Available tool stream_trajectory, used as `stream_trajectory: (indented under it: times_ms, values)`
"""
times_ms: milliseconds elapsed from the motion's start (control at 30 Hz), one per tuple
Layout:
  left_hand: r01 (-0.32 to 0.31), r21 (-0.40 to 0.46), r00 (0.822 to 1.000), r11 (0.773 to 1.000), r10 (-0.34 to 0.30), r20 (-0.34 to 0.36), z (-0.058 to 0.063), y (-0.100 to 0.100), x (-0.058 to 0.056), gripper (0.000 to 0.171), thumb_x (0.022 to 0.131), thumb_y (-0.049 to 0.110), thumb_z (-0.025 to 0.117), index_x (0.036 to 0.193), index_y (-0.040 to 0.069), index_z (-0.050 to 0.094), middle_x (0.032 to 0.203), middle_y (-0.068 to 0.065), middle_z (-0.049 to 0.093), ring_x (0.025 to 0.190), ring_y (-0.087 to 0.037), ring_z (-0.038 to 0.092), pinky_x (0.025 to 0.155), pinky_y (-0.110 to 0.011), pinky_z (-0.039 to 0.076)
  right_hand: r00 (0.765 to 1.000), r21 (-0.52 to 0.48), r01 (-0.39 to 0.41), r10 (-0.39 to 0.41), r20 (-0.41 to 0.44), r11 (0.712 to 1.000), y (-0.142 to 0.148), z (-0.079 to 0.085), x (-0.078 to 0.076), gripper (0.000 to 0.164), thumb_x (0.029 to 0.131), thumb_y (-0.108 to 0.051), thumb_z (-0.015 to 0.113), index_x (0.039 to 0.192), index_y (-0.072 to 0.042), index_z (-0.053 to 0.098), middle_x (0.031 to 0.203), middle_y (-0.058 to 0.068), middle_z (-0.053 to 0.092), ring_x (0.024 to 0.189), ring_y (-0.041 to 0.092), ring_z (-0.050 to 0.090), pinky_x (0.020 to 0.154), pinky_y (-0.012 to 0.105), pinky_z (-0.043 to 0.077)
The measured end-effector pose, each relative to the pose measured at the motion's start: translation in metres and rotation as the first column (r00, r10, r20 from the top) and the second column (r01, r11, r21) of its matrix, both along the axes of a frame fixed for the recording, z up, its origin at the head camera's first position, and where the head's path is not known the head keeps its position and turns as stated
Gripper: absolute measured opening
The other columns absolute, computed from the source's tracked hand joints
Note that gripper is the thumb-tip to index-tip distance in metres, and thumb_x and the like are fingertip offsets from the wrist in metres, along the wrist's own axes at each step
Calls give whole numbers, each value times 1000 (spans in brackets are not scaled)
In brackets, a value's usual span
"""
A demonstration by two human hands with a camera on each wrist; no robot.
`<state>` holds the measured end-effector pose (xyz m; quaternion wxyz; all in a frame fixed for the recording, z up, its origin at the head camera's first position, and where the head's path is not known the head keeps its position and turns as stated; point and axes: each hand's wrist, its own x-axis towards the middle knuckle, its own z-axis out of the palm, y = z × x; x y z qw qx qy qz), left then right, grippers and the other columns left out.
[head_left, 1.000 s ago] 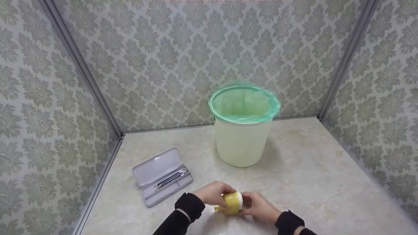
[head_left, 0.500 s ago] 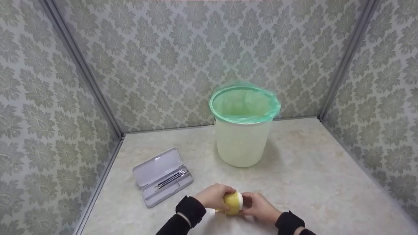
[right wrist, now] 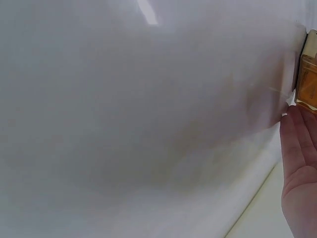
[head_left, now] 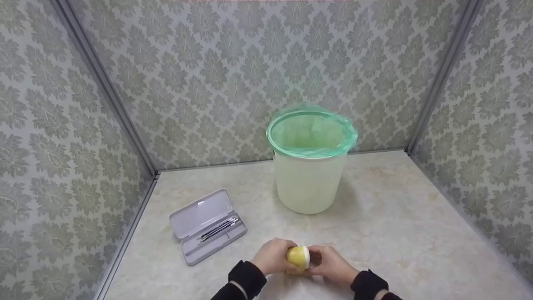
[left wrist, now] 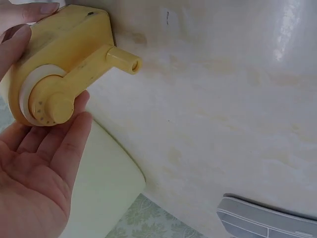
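Observation:
Between my two hands is a yellow hand-crank pencil sharpener (head_left: 296, 258), with a pale end on its right in the head view. My left hand (head_left: 272, 256) grips it from the left and covers part of its body. The left wrist view shows its crank (left wrist: 91, 74) and round hub, with fingers around the body and the crank's knob free of them. From the right, my right hand (head_left: 331, 264) holds the pale end, fingers curled about it. A see-through orange part (right wrist: 309, 82) of the sharpener appears above that hand's fingers in the right wrist view.
An open grey pencil case (head_left: 208, 227) with several dark pencils (head_left: 218, 228) lies to the left. Behind the hands stands a pale bin (head_left: 310, 183) lined with a green bag (head_left: 312, 154). Patterned walls (head_left: 258, 75) enclose the table (head_left: 395, 208) at the back and sides.
My left hand has shifted slightly right and toward me, and the crank end that stuck out on the left is now hidden in the head view. My right hand stays nearly still.

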<state>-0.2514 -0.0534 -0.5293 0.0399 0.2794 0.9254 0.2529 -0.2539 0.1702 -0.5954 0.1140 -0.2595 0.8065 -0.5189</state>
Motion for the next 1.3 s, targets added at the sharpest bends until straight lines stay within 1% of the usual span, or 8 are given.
stream_trajectory:
  times_ms: [200,433,600,733,833,1033,1167,1300]
  values:
    - [5,-27,1000,1000,-5,-2,2,0,-1,41,67,22,91,104,12,77,88,4,77,72,-3,57,70,-21,48,1000,-3,-6,6,-21,1000,0,2,0,47,81,-11,85,124,-1,69,122,17,74,109,7,71,94,20,56]
    - [13,-73,999,997,-16,-37,2,0,-3,38,68,22,89,102,11,78,87,3,76,73,-4,56,68,-20,46,999,-2,-4,4,48,1000,1,2,-3,47,80,-9,85,124,-3,69,124,16,73,114,8,70,99,22,55]
    - [14,-65,1000,998,-15,-15,2,0,-4,37,68,21,89,101,10,78,85,3,76,69,-3,55,66,-20,46,999,11,-3,2,43,1000,1,-1,-5,46,80,-13,87,123,-7,71,123,12,75,113,5,70,98,18,52]
    - [15,-62,1000,998,-16,-16,2,1,-5,36,67,20,89,100,10,78,84,3,76,67,-3,54,64,-20,45,999,-6,-5,5,50,1000,2,-1,-4,46,80,-14,87,123,-9,72,123,10,75,112,5,70,97,16,52]
    - [18,-66,1000,998,-19,-13,2,1,-5,36,67,20,89,100,10,78,85,2,76,67,-3,54,64,-19,45,998,-15,-11,12,54,1000,3,0,-4,46,79,-13,87,123,-10,72,123,10,76,111,5,70,97,17,52]
    - [24,-72,1000,997,-24,4,2,1,-6,35,69,18,88,102,10,78,85,2,77,67,-2,53,65,-19,46,1000,5,-14,14,22,1000,3,-3,-5,47,79,-15,88,123,-11,73,121,9,76,110,6,71,98,19,53]
    - [23,-83,1000,996,-23,1,2,1,-6,35,69,18,88,101,10,78,84,2,77,65,-2,52,64,-19,45,1000,20,-16,16,19,1000,3,-3,-6,47,78,-17,88,123,-14,73,122,6,77,112,5,71,99,19,52]
    - [33,-95,999,995,-36,-22,2,1,-7,36,68,20,89,101,9,78,84,1,76,66,-2,52,64,-18,45,999,8,-37,37,25,999,4,-1,-7,47,80,-15,87,124,-12,72,122,8,76,111,5,71,98,18,53]
